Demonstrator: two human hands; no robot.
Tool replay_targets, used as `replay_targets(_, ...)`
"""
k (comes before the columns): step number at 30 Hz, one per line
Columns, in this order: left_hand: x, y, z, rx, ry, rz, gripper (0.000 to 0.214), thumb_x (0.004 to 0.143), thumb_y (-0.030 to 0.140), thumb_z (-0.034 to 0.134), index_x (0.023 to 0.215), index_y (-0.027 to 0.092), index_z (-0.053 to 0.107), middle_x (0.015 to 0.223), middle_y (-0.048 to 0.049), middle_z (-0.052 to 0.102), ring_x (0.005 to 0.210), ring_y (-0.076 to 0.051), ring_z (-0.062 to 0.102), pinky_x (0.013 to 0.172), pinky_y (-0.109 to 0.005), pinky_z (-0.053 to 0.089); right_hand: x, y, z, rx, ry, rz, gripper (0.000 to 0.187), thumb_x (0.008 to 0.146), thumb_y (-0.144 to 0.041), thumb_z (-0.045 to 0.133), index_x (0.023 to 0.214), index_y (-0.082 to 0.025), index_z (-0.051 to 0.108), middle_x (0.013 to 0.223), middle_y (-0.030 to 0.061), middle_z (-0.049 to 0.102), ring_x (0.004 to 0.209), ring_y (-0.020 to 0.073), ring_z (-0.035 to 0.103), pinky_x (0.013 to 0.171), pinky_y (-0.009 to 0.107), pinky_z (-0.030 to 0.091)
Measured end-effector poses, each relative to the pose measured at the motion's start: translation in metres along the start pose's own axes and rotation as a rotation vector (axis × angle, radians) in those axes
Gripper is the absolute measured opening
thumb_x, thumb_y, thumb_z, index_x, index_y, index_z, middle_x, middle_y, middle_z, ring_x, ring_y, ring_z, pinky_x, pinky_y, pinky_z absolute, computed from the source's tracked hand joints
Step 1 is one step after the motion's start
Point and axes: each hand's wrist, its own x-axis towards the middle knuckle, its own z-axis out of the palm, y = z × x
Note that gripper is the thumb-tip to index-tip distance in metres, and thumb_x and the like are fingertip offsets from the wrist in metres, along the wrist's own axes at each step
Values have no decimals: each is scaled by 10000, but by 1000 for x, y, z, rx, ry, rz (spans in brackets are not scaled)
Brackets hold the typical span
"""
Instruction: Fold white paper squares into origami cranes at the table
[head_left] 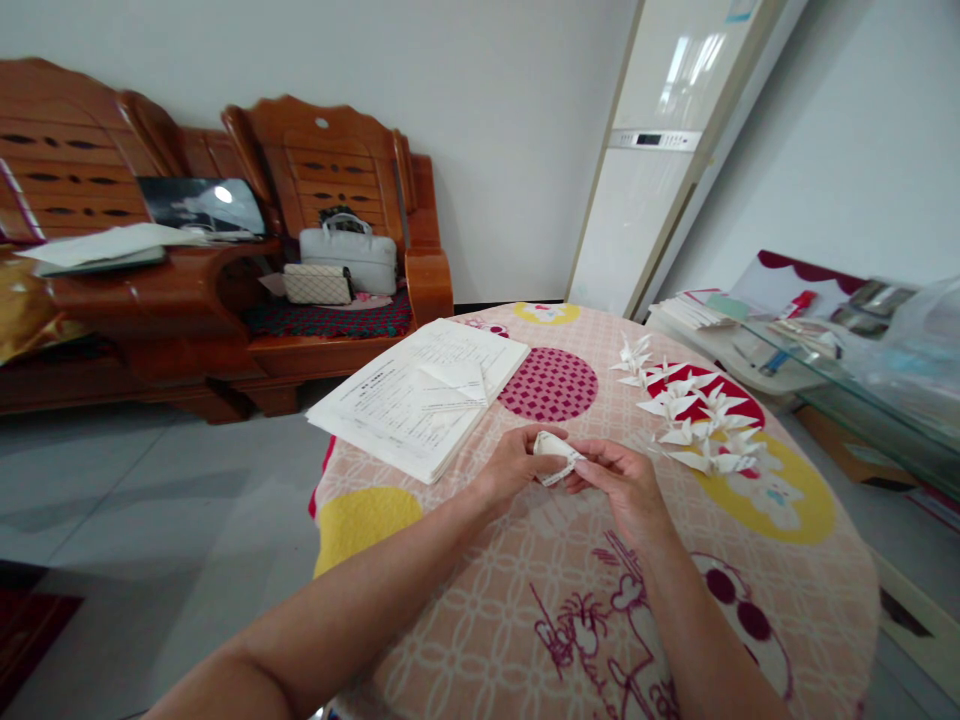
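A small folded piece of printed paper [553,455] is held between both hands above the middle of the round table. My left hand [517,464] grips its left side, thumb lying across the front. On the right edge, my right hand [616,478] pinches the paper between thumb and fingers. Several white paper cranes [686,405] stand grouped on the table to the right of my hands. To the left lies a stack of printed sheets [397,410], with a loose folded paper [454,385] on top.
A patterned cloth [465,600] covers the table. Behind it on the left stand wooden chairs [322,160] holding a grey handbag [352,255] and a quilted purse [316,284]. At right is a glass shelf [825,400] with assorted items. A tall air conditioner [637,190] stands at the back.
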Motion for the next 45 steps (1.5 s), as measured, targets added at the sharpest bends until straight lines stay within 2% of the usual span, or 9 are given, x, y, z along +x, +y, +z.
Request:
replay_targets(6, 0, 1, 0, -31, -3, -35, 521, 569, 274, 800, 1036, 115, 634, 740, -9, 634, 574, -111, 554, 521, -219, 413, 0, 0, 0, 13, -12, 15, 317, 661, -292, 789, 944, -162, 728, 733, 46, 743, 581, 184, 677, 587, 331, 578)
replay_targets(21, 0, -1, 0, 72, -14, 105, 481, 601, 228, 773, 1048, 101, 646, 690, 10, 608, 584, -94, 519, 545, -197, 397, 0, 2, 0, -26, -18, 3, 282, 708, -322, 765, 940, -164, 738, 744, 50, 747, 586, 183, 676, 573, 313, 566)
replay_targets(28, 1, -1, -1, -72, -76, -43, 462, 593, 289, 792, 1002, 123, 654, 709, -8, 633, 579, -114, 558, 541, -224, 447, -1, -2, 7, -85, 39, -53, 287, 708, -360, 756, 914, -161, 730, 706, 47, 733, 539, 176, 653, 531, 313, 561)
replay_targets(33, 2, 0, -1, -107, -71, -69, 457, 586, 289, 797, 993, 127, 667, 730, -12, 646, 586, -113, 564, 532, -218, 439, 0, -3, 5, -48, 23, -55, 279, 678, -305, 765, 925, -179, 730, 751, 38, 737, 568, 173, 662, 555, 312, 567)
replay_targets(39, -1, 1, 1, -3, -28, 15, 472, 631, 302, 766, 1050, 120, 646, 760, -10, 627, 609, -108, 550, 527, -203, 417, -1, -2, 6, -24, 62, -36, 265, 660, -233, 737, 920, -182, 730, 703, 18, 726, 557, 171, 651, 551, 311, 559)
replay_targets(45, -2, -2, 3, 110, 40, 105, 377, 739, 290, 642, 1075, 119, 634, 734, -4, 586, 599, -103, 523, 505, -196, 413, -1, -3, 6, -25, 93, -28, 244, 677, -232, 715, 912, -166, 732, 691, 27, 727, 555, 168, 651, 548, 295, 551)
